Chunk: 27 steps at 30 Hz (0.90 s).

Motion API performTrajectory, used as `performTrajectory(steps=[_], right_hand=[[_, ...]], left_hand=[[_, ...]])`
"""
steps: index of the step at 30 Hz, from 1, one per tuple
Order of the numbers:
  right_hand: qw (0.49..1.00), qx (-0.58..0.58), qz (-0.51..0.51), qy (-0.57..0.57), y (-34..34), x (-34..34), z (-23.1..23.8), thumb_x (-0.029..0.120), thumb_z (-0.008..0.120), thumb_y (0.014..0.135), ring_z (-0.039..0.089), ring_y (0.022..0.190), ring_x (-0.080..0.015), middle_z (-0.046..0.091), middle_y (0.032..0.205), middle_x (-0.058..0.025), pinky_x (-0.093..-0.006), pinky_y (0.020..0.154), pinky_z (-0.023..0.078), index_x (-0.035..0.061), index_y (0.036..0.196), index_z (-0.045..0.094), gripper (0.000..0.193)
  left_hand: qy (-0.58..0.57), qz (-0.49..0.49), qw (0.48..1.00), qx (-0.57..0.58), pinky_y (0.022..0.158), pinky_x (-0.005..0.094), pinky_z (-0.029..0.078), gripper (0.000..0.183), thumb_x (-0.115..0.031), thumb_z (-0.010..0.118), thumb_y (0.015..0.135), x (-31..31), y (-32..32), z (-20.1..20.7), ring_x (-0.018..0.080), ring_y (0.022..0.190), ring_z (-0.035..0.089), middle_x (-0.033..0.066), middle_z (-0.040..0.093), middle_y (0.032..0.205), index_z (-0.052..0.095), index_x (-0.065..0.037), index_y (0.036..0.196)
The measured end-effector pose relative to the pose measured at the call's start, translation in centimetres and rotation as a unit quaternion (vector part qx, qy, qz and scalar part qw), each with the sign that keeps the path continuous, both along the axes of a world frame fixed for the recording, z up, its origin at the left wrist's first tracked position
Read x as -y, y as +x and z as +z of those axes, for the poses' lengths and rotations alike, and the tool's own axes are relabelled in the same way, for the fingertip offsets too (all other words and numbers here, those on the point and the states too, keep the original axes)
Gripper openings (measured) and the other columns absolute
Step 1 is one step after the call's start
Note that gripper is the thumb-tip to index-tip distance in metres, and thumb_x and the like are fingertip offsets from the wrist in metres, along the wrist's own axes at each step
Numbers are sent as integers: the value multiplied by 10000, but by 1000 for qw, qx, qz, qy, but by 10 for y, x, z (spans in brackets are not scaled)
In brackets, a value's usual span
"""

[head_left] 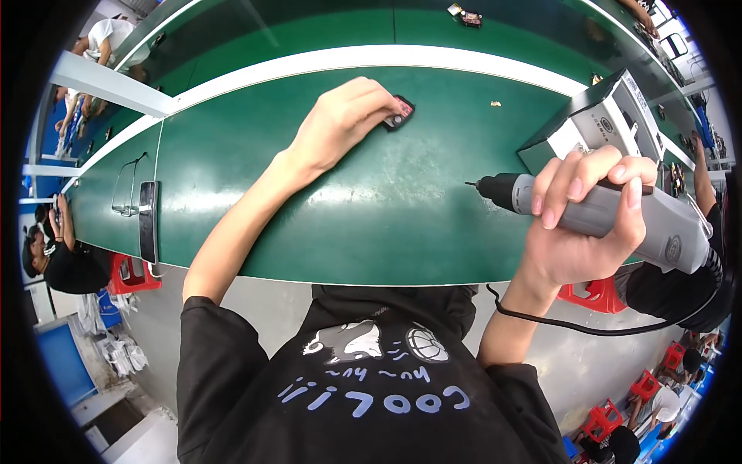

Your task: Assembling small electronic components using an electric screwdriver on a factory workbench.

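Observation:
My left hand (340, 124) reaches over the green work table (371, 232). Its fingertips close on a small black device with a red and silver face (401, 113), which rests on the tabletop; part of it lies hidden under the fingers. On the right, my right hand (583, 213) is wrapped round a grey electric screwdriver (676, 243) with a black nose. The screwdriver is held nearly level, its thin bit (470, 183) pointing left, apart from the device. A black cord (587, 331) loops from its rear end below the table edge.
A box-shaped unit with a white panel (599, 124) stands behind my right hand. A tiny tan scrap (495, 104) lies at the back. At the left are a black phone-like slab (148, 224) and a wire stand (124, 197). A white rail (371, 56) borders the far side; people sit nearby.

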State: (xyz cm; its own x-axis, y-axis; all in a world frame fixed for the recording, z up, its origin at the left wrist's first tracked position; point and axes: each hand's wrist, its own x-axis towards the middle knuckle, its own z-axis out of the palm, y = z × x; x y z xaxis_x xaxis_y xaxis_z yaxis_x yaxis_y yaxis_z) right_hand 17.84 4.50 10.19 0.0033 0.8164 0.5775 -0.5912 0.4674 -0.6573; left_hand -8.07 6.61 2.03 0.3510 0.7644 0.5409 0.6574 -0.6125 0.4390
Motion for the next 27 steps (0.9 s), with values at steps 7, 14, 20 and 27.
performTrajectory(steps=[7,14,20,27], right_hand=[[1000,-21,20,-11,-5,-3,-21,260,375,976,361,394,-150,491,687,-96,-289,369,345,63,962,462,216],[998,-28,35,-54,-19,-12,-40,270,387,983,357,400,-145,503,689,-92,-298,375,343,71,953,480,222],[996,-36,43,-68,-20,-17,-41,207,368,994,394,362,-172,515,683,-145,-321,352,382,64,981,384,144],[997,-43,42,-50,-14,-16,-27,236,345,999,391,378,-170,514,720,-133,-314,361,378,49,1018,436,208]], left_hand=[[56,-115,990,-59,719,311,566,212,-57,649,736,37,40,-6,215,893,641,48,636,926,663,-21,945],[114,-89,984,-100,735,327,587,224,-70,670,731,42,35,-11,244,939,662,75,664,977,688,-5,945],[109,-96,984,-101,722,321,585,235,-70,671,726,41,35,-15,238,932,665,84,662,971,690,-3,950],[150,-98,974,-140,744,322,575,232,-69,647,752,36,36,-18,236,917,661,77,658,980,683,-4,972]])
